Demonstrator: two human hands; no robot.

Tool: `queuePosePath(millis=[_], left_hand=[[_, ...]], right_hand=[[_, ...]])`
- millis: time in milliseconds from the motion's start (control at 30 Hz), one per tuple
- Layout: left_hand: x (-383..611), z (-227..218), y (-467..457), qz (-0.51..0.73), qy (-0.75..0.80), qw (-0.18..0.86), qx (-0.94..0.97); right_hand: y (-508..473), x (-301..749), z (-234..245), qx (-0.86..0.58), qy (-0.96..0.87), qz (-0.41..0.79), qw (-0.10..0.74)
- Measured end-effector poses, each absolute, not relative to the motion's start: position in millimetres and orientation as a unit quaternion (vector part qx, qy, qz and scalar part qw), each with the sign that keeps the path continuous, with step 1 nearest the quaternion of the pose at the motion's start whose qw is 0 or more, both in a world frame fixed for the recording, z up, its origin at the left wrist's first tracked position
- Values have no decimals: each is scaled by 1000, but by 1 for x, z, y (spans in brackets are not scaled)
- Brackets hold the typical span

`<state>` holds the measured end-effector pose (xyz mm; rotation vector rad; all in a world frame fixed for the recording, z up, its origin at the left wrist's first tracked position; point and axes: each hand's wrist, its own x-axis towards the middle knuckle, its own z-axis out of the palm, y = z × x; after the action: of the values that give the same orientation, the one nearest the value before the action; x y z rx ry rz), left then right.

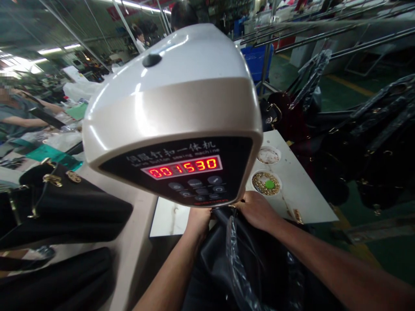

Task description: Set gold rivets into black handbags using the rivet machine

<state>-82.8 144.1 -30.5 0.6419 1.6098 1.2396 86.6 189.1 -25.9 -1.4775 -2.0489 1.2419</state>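
Observation:
A button sewing machine [175, 108] with a lit red number display [183, 167] fills the middle of my view. Just below its head, my right hand [256, 208] is closed on a black leather bag [223, 255] near some gold metal hardware. My left hand [199, 218] lies at the bag's other side, its fingers hidden under the machine head. Down the front of the bag runs a strap wrapped in clear plastic [238, 268]. Whatever part of the bag sits beneath the machine is out of sight.
On the white work plate [298, 185] at the right are a cup of small gold pieces [259, 183] and a second round cup [268, 154]. Black bags [74, 203] lie at the left; more bags [366, 142] hang at the right. Another person [22, 112] sits at far left.

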Motion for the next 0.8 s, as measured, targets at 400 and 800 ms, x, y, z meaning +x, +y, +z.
queuePosePath(millis=[400, 800], left_hand=[[-87, -28, 140, 462, 651, 516, 311], [-110, -27, 47, 307, 688, 537, 380]], right_hand=[[181, 85, -28, -521, -730, 405, 177], [92, 78, -34, -476, -836, 214, 169]])
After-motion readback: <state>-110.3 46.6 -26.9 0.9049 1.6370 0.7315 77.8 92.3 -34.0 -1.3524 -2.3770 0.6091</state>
